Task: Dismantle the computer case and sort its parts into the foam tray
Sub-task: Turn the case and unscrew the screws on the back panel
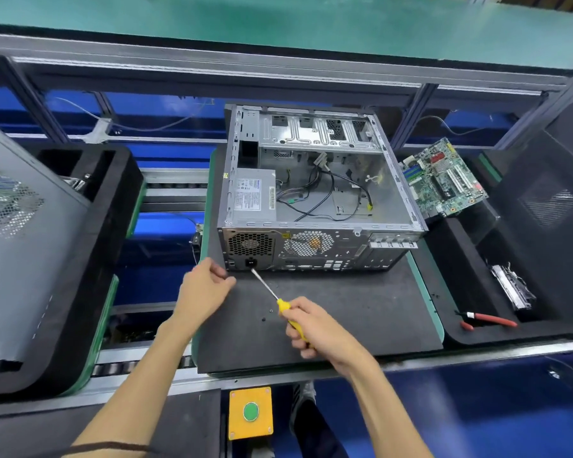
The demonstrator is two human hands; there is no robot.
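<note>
Computer case point(315, 190) is lying on its side on a dark foam mat point(328, 319), open face up, rear panel facing the near side. Power supply point(253, 195) is sitting inside at the left; loose cables point(321, 193) are trailing across the bare floor of the case.

Right hand point(315, 328) is gripping the yellow handle of a screwdriver point(272, 294), fingers wrapped round it. The shaft is pointing up and left, its tip meeting the rear panel at the power socket point(251, 262); exact contact point is hard to make out.

Left hand point(205, 285) is hovering just near-left of the case's rear left corner, thumb and fingertips drawn together; whether it is pinching anything, I cannot tell.

Foam tray point(477, 292) is standing to the right of the mat. A motherboard point(444, 180) is resting tilted at its far end, just beside the case. A metal part point(513, 287) is lying in a near compartment, and red-handled pliers point(487, 320) are lying on the tray's near rim.

A second foam tray point(90, 276) at far left is carrying a grey side panel point(20, 242). A yellow box with a green button point(250, 412) is sitting at the near edge.
</note>
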